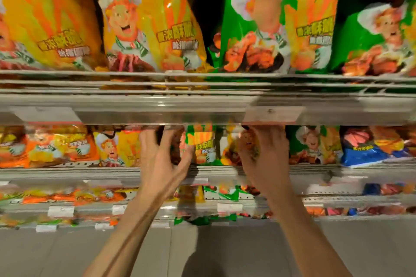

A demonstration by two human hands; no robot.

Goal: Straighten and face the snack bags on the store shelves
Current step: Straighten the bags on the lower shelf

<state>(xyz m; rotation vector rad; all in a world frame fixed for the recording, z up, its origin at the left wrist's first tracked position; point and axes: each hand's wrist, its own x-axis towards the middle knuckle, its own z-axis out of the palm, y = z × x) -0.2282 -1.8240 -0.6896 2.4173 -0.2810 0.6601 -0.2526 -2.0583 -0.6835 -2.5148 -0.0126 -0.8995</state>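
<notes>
Both hands reach under the upper shelf edge point(157, 117): left hand point(161, 159) curls round a dark bag point(174, 153), right hand point(264, 155) grips a yellow bag point(234, 148), 1 green bag point(203, 146) standing between them.

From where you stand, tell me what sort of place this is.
Most likely a shop's snack aisle. Tiered shelves carry rows of snack bags, price tags line the shelf edges, and both hands, left and right, reach into one row.
</notes>
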